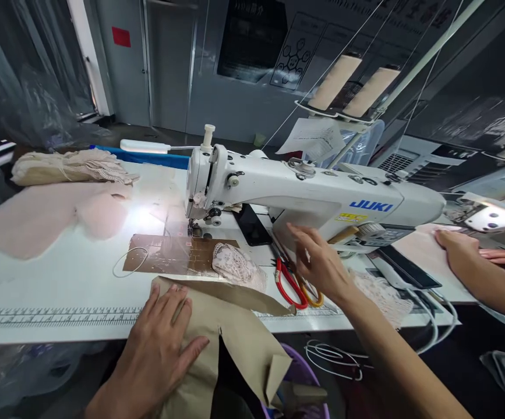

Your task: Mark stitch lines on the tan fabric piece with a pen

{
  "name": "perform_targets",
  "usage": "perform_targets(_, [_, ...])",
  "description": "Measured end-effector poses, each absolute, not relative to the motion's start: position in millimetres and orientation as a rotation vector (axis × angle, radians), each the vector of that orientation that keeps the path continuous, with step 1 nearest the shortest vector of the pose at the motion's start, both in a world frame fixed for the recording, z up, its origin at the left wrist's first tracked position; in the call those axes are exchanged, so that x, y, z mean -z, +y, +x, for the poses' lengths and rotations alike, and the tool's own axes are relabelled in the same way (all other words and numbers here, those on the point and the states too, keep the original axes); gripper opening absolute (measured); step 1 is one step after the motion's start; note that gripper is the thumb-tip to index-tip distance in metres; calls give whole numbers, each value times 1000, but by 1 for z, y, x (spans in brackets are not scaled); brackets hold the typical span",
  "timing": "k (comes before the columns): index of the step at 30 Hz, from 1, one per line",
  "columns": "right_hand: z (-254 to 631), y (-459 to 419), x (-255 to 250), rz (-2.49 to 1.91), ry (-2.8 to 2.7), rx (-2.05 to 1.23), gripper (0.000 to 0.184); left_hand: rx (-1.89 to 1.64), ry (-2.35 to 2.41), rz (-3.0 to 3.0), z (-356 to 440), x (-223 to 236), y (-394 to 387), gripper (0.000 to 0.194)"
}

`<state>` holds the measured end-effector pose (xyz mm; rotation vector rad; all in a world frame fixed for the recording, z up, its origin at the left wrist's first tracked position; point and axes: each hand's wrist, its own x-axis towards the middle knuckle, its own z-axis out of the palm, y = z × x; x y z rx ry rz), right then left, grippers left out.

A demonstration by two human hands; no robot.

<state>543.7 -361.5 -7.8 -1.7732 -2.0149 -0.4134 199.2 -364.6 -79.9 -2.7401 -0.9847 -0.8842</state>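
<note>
Far left: pale pink pieces (34,218) lie flat on the white tabletop (60,291), a tied lace-edged bundle (71,167) behind them.
Left hand (160,331): palm down on the tan material (243,326), fingers slightly apart, thumb spread.
Tan material: at the tabletop's near edge, partly hanging over it, with a folded upper edge and a dark gap lower down.
Middle: white sewing machine (287,186) behind the tan material; crumpled lace (235,262) between them; dark phone (254,227) beside the machine.
Right hand (320,259): raised in front of the machine, fingers loosely bent and apart; contact unclear.
Below it: red-handled scissors (283,285).
Far right: another person's hand (457,241) on pale pink fabric (420,247).
</note>
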Motion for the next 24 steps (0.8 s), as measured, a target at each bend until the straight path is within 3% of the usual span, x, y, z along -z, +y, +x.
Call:
perform_targets(2, [515,-360,5,-1724,-1961,257,33,857,-984,-2727,201,80,-366,40])
perform_targets(9, [468,-345,12,-1886,-1956,-245,23,882,-940,-2669,200,86,-366,42])
perform_targets(15, [475,-342,-19,-1607,-1567,-474,37,914,-926,-2625,202,88,-366,46])
perform_targets(20, [456,-352,-59,-1398,-1438,-413,49,911,-960,-2599,218,90,-359,54])
perform_targets(24, [433,-355,-72,-1241,-1332,-309,43,812,-1000,-2644,230,86,-355,51])
